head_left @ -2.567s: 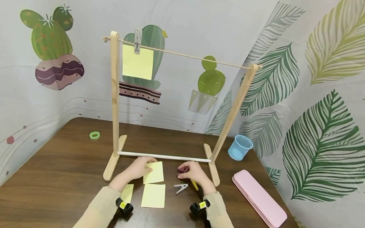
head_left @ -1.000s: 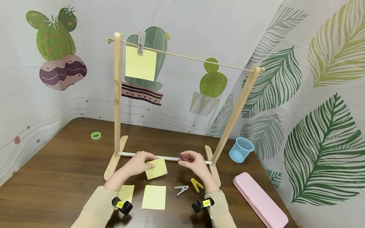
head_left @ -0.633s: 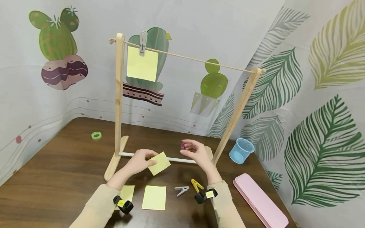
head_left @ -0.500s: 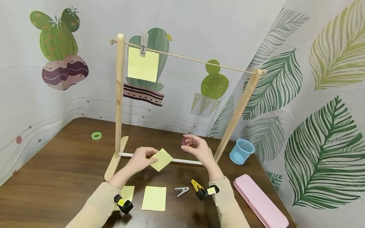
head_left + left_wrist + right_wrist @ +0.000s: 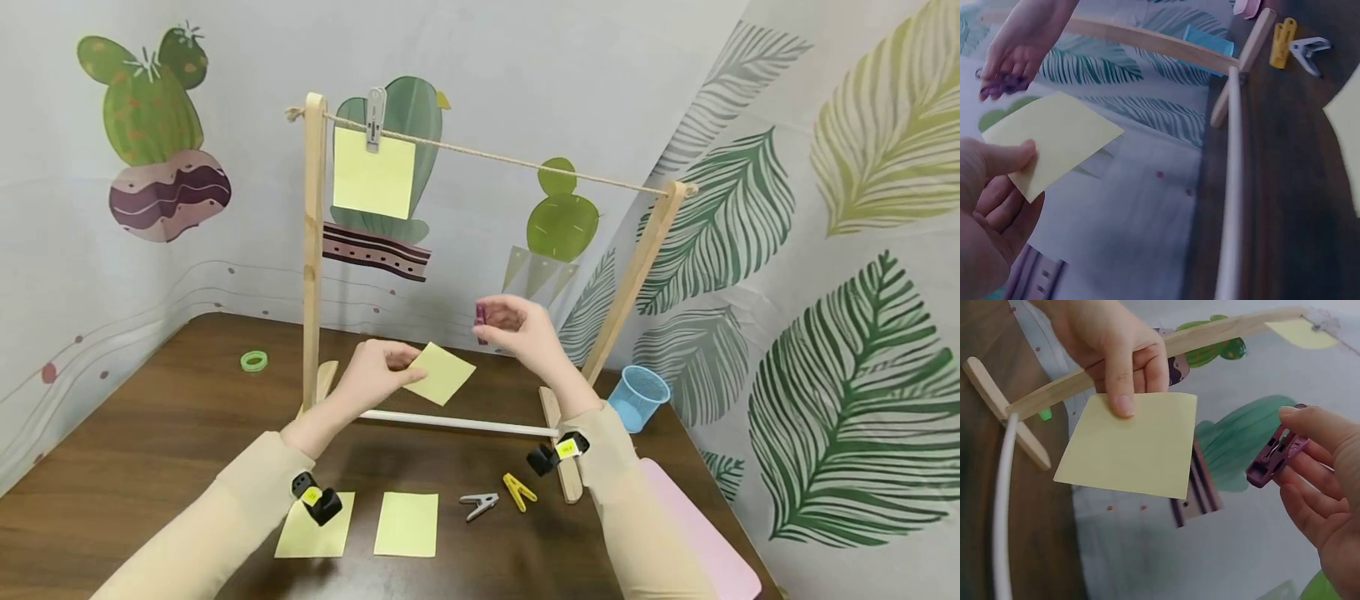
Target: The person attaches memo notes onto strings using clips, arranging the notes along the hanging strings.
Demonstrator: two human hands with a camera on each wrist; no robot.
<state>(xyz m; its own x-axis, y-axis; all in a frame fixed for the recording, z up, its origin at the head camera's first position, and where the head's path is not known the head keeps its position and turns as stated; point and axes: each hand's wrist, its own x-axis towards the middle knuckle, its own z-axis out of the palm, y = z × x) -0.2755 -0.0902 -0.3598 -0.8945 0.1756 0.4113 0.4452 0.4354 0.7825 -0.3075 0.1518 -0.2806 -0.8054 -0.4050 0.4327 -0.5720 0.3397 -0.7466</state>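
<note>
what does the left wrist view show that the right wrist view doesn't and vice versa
Left wrist only: yellow clip, gray clip beside it, blue cup, part of the pink case, tabletop note.
Right wrist only: hanging note, part of the green ring.
Both: purple clip, held note, white bar, left hand, right hand, table.

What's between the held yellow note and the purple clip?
Nothing: in the right wrist view the stretch from the yellow note to the purple clip is open air, with only the cactus-printed backdrop behind it.
</note>
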